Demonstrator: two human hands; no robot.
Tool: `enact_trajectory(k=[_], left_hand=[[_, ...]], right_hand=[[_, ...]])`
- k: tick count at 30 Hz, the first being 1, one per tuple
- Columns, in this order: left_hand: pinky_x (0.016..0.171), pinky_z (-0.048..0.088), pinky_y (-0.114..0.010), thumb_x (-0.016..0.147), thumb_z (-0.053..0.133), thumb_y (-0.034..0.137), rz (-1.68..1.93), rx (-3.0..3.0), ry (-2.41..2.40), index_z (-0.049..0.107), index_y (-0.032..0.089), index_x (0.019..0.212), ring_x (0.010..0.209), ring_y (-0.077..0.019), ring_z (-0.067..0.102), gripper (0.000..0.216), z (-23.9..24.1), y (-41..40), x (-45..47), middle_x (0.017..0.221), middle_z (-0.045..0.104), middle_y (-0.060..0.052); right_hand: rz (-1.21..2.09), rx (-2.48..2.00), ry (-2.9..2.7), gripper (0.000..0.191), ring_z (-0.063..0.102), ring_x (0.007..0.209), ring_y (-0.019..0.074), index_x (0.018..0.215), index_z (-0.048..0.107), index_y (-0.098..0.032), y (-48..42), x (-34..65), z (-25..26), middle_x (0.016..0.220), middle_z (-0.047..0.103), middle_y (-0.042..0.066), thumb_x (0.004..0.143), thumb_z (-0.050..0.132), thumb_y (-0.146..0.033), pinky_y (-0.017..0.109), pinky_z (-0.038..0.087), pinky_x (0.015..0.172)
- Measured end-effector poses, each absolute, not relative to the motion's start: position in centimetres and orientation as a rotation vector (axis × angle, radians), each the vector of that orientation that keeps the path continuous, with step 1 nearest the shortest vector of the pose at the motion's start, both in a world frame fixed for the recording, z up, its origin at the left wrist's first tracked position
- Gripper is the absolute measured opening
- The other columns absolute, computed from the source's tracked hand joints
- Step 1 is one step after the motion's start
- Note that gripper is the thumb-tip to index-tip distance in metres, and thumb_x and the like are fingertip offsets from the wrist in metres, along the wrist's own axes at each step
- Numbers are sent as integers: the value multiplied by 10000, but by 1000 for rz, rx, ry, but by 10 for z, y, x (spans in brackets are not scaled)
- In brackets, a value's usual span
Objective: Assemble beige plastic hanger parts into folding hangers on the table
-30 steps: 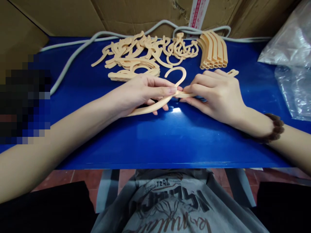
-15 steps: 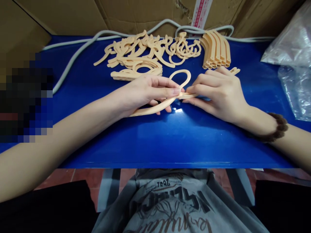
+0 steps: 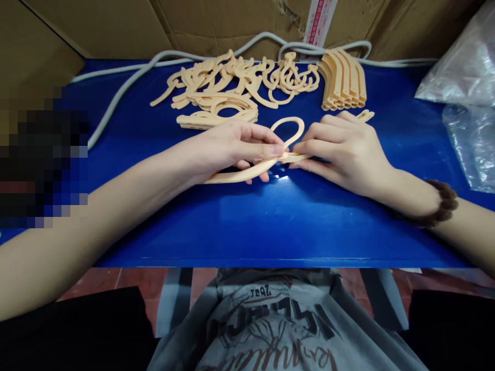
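Observation:
Both hands meet over the blue table [image 3: 270, 221] on one peach plastic hanger [image 3: 240, 178]. My left hand [image 3: 228, 149] pinches the hanger's left arm near the middle, fingers closed around it. My right hand [image 3: 344, 149] grips the right arm, whose tip [image 3: 365, 115] sticks out past the knuckles. The hook [image 3: 288, 124] curls up between the two hands. A dark bead bracelet [image 3: 441, 203] circles my right wrist.
A loose pile of peach hanger parts [image 3: 235, 85] lies at the back, with a neat stack of curved pieces [image 3: 343, 80] to its right. A grey cable [image 3: 127, 87] runs along the back. Clear plastic bags [image 3: 467, 103] sit at right; cardboard boxes [image 3: 116, 26] stand behind.
The hook between my hands has turned from an open curve into a flatter closed-looking loop. Both hands stayed in place on the hanger.

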State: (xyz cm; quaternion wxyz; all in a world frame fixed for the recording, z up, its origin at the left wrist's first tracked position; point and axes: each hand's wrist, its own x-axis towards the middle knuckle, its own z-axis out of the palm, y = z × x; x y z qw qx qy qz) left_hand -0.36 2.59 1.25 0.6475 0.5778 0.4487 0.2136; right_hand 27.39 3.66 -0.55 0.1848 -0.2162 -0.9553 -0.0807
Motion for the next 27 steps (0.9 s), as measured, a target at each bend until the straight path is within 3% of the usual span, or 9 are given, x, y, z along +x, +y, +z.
enact_trajectory(k=[8,17,27], left_hand=[[540,547,-119,950,942,337,453,1365,987,814,188,1031,726,-154,832,213,16,25,-2,758,747,21],[562,564,-134,945,935,367,448,1387,949,824,210,1035,795,-167,855,212,12,24,-5,871,803,1],[585,620,-154,923,1000,468,483,1406,941,846,233,1071,785,-170,856,317,8,26,-6,941,829,-7]], right_hand=[[-233,-607,-2708,566,670,951,246,1139,791,-206,35,272,-4,1051,775,78,1258,384,-581,423,420,838],[-131,-644,-2734,575,678,1013,263,1193,812,-214,36,273,-4,1110,781,93,1257,372,-578,428,421,885],[-108,-669,-2720,539,684,989,277,1186,832,-241,34,274,-2,1033,776,94,1245,413,-575,447,460,872]])
